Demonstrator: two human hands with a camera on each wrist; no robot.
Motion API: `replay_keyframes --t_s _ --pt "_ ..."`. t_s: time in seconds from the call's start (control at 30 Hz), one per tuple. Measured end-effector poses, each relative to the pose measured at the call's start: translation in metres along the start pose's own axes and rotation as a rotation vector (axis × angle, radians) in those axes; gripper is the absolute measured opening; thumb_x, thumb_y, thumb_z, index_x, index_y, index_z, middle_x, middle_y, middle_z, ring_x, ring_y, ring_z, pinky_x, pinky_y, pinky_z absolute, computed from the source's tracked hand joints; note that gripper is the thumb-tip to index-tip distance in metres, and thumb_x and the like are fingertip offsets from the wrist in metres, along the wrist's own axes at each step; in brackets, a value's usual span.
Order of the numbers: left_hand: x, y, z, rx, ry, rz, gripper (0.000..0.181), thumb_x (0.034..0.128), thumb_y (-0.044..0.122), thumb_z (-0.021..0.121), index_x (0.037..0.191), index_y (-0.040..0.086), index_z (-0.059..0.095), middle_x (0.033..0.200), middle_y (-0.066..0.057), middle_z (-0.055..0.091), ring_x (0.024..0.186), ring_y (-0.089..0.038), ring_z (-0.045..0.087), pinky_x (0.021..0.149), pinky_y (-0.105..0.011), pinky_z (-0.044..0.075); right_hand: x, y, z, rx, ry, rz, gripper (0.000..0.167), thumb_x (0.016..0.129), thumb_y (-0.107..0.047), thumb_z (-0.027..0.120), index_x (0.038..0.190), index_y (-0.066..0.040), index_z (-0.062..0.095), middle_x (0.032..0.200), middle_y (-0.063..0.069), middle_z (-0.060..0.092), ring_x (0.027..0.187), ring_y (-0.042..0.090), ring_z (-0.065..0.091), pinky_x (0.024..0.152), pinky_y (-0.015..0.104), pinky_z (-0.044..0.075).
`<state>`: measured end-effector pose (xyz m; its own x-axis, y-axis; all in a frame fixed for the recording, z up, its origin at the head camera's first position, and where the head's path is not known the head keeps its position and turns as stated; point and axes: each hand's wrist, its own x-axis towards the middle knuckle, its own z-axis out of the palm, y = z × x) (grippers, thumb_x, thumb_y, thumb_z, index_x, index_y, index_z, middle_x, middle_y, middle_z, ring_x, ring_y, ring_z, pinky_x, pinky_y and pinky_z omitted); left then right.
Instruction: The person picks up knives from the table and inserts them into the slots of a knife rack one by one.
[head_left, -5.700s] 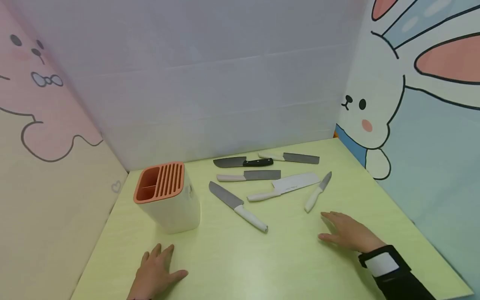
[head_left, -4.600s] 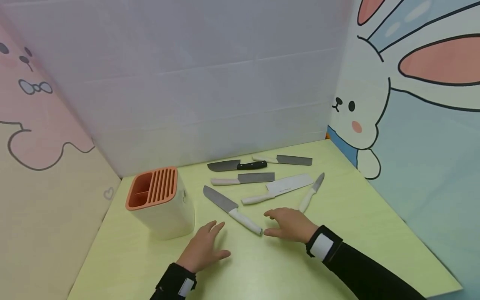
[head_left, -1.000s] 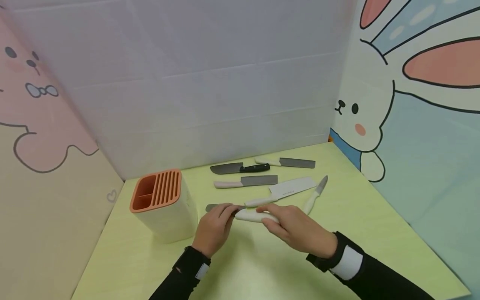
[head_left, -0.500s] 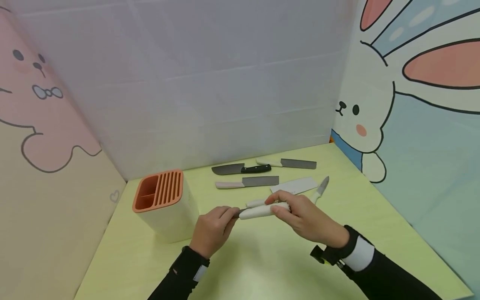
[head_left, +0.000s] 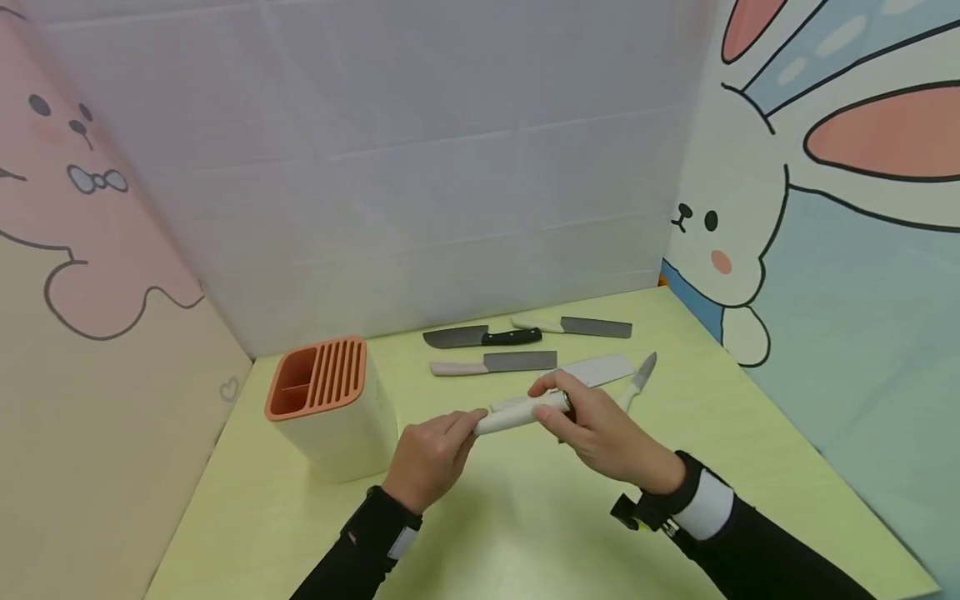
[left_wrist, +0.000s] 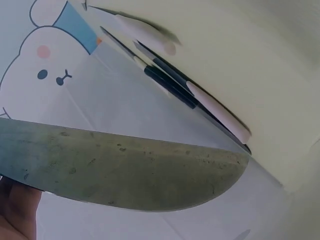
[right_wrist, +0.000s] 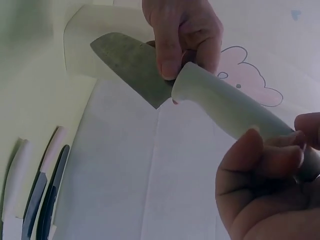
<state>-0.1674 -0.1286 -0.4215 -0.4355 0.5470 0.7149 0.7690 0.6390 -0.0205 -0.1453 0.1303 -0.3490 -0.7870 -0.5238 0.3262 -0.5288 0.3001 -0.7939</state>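
Cartoon walls [head_left: 862,350] frame a pale green table [head_left: 510,550] as you hold a white-handled knife [head_left: 512,417] above it, left hand [head_left: 430,457] pinching the blade [right_wrist: 132,67] by its base, right hand [head_left: 600,429] gripping the handle [right_wrist: 225,102] near its end, likely for steadiness.

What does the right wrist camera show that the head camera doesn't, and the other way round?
Only the right wrist view shows the held knife's blade, with the left hand pinching near its base.

Only the head view shows the knife holder's orange slotted top and the rabbit drawing.

Both show the left hand, the right hand gripping the white handle, and the black-handled knife.
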Motion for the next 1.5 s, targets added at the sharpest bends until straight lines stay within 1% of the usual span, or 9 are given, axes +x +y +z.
replay_keyframes --t_s 0.13,0.3,0.4,0.67,0.83,0.93,1.13,1.37,1.5 --pt "-0.003 -0.005 0.000 -0.061 0.052 -0.097 0.029 0.0862 0.009 0.070 0.114 0.005 0.063 0.092 -0.006 0.070 0.074 -0.015 0.069 0.060 -0.029 0.055 0.000 0.003 0.004 0.072 0.007 -0.015 0.044 0.100 -0.014 0.051 0.140 -0.007 0.034 0.075 0.001 0.051 0.057 0.010 0.043 0.054 0.027 0.040" --pt "-0.003 -0.014 -0.007 -0.240 0.225 -0.361 0.024 0.0881 0.001 0.066 0.112 0.002 0.062 0.097 -0.011 0.070 0.079 -0.017 0.070 0.058 -0.029 0.054 -0.002 0.010 0.008 0.121 -0.003 0.030 0.057 0.100 -0.017 0.052 0.148 -0.010 0.023 0.076 0.004 0.055 0.058 0.010 0.044 0.059 0.028 0.040" --pt "0.003 -0.021 -0.019 -0.337 0.315 -0.478 0.023 0.0915 -0.002 0.059 0.115 -0.002 0.058 0.101 -0.015 0.068 0.082 -0.020 0.069 0.062 -0.031 0.055 -0.004 0.019 0.011 0.123 -0.019 0.060 0.058 0.099 -0.019 0.053 0.149 -0.011 0.022 0.078 0.004 0.057 0.059 0.011 0.046 0.059 0.027 0.042" --pt "0.018 -0.045 -0.063 -0.640 0.403 -0.791 0.038 0.0985 0.004 0.047 0.133 -0.005 0.033 0.115 -0.016 0.051 0.090 -0.021 0.051 0.076 -0.019 0.046 -0.011 0.037 0.020 0.140 -0.057 0.142 0.060 0.099 -0.023 0.054 0.149 -0.014 0.022 0.079 0.006 0.058 0.060 0.011 0.047 0.056 0.026 0.042" --pt "0.020 -0.056 -0.086 -0.810 0.518 -0.990 0.032 0.0993 0.010 0.048 0.126 0.002 0.033 0.115 -0.013 0.050 0.098 -0.023 0.057 0.072 -0.024 0.053 -0.015 0.045 0.024 0.134 -0.074 0.173 0.058 0.099 -0.020 0.054 0.149 -0.015 0.024 0.078 0.009 0.057 0.059 0.011 0.048 0.055 0.026 0.042" --pt "0.021 -0.060 -0.098 -0.902 0.565 -1.046 0.027 0.0996 0.010 0.047 0.122 0.004 0.035 0.112 -0.016 0.051 0.092 -0.024 0.063 0.062 -0.026 0.055 -0.018 0.050 0.025 0.141 -0.085 0.195 0.059 0.099 -0.023 0.054 0.149 -0.015 0.023 0.078 0.008 0.057 0.059 0.011 0.047 0.055 0.026 0.042" --pt "0.020 -0.070 -0.115 -1.064 0.624 -1.126 0.028 0.0999 0.009 0.047 0.125 0.004 0.034 0.114 -0.014 0.047 0.089 -0.018 0.061 0.064 -0.023 0.053 -0.020 0.063 0.027 0.101 -0.150 0.246 0.058 0.099 -0.031 0.054 0.147 -0.013 0.027 0.078 0.003 0.057 0.060 0.010 0.048 0.056 0.025 0.043" --pt "0.015 -0.077 -0.129 -1.122 0.665 -1.199 0.028 0.1009 0.007 0.043 0.127 0.005 0.033 0.116 -0.011 0.043 0.094 -0.018 0.051 0.068 -0.022 0.047 -0.025 0.092 0.034 -0.211 -0.400 0.261 0.045 0.096 -0.035 0.057 0.133 -0.010 0.051 0.096 -0.003 0.059 0.081 0.011 0.057 0.069 0.030 0.048" --pt "0.013 -0.079 -0.133 -1.111 0.706 -1.198 0.024 0.1013 0.007 0.041 0.124 0.004 0.032 0.112 -0.012 0.042 0.088 -0.016 0.053 0.061 -0.021 0.045 -0.030 0.107 0.041 -0.442 -0.438 0.233 0.045 0.091 -0.032 0.064 0.126 -0.006 0.057 0.118 0.008 0.057 0.107 0.024 0.056 0.087 0.041 0.047"
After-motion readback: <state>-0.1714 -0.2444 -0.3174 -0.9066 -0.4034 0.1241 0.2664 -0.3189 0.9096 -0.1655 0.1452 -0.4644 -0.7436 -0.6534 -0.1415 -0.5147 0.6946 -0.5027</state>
